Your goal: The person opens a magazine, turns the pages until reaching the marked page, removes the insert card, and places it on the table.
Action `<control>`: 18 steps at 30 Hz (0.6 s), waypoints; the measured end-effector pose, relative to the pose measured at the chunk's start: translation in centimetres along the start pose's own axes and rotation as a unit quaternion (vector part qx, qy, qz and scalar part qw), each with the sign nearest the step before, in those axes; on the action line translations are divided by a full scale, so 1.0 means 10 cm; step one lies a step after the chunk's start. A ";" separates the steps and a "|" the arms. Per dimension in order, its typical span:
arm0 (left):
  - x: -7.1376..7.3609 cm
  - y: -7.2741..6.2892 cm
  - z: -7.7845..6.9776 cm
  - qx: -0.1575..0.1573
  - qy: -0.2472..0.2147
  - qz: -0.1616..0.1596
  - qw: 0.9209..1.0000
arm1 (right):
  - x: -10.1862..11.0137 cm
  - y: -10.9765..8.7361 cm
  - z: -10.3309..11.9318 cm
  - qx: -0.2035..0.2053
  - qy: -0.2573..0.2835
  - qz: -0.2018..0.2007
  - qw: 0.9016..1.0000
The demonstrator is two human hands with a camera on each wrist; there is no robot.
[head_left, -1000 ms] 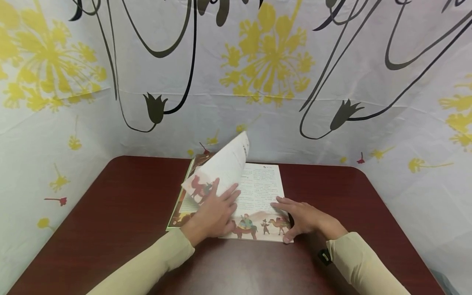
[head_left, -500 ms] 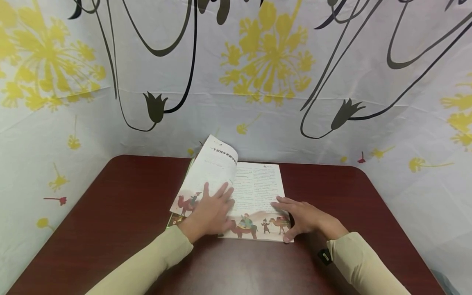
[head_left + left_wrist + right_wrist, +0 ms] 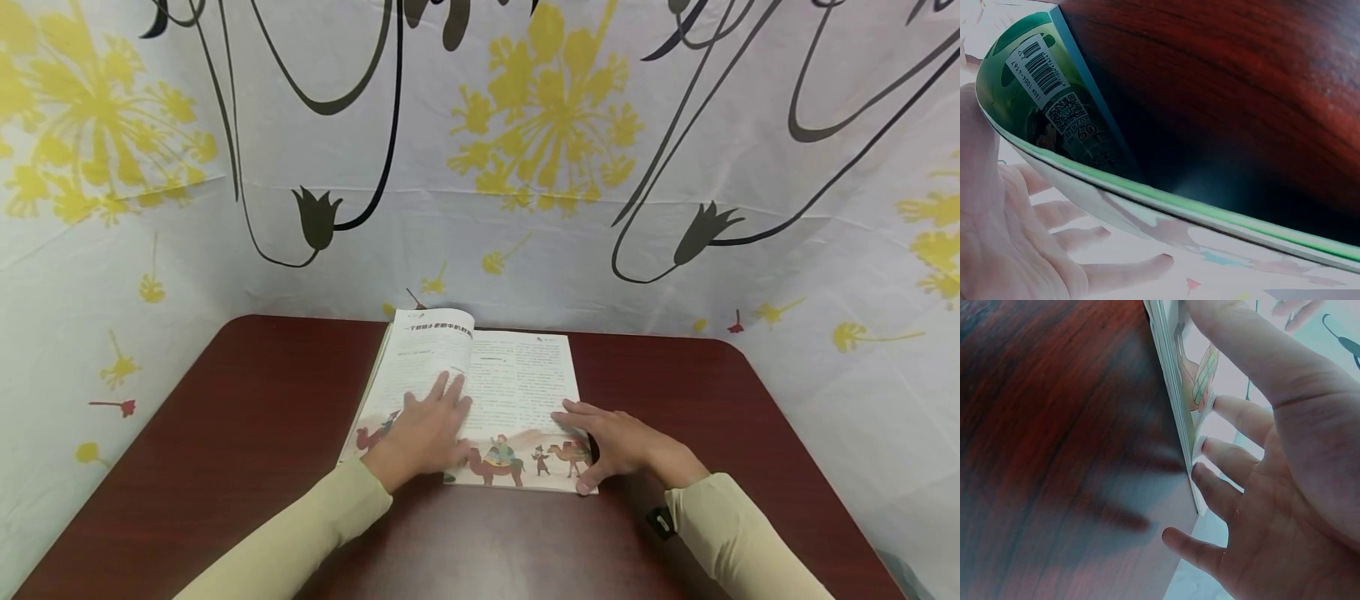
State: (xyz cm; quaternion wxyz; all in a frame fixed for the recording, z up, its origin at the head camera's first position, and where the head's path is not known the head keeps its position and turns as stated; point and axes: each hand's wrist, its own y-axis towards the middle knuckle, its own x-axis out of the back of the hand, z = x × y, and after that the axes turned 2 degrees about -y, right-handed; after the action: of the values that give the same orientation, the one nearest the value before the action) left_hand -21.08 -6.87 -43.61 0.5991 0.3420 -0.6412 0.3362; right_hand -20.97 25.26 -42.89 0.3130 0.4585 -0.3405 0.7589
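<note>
At centre frame, rests spread, empty left grip (image 3: pixel 425 429) on opened white paper magazine (image 3: pixel 521 383); touches its right side with splayed right grip (image 3: pixel 624 444), seemingly empty.

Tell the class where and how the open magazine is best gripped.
Probably pinch the magazine's right edge, from the person's right: that side lies fairly flat and the right hand rests there, while the left page bulges toward the middle.

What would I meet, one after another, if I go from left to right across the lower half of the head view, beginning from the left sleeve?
Beige left sleeve, left hand, printed camel with rider, small printed standing figure, right hand, beige right sleeve.
</note>
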 end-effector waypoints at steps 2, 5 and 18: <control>0.00 0.00 0.00 0.009 -0.006 0.005 1.000 | 0.00 0.00 0.00 0.000 0.001 0.000 1.000; -0.02 0.01 0.00 0.017 -0.014 0.009 1.000 | 0.00 0.00 0.00 -0.001 0.002 0.000 1.000; -0.03 0.00 0.03 0.007 -0.007 -0.006 1.000 | 0.01 0.01 -0.01 -0.003 -0.002 -0.001 1.000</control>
State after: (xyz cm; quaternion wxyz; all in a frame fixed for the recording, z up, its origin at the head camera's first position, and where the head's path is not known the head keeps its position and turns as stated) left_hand -21.24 -7.08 -43.96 0.5943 0.3525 -0.6411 0.3340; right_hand -21.16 25.29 -42.84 0.3145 0.4594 -0.3429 0.7566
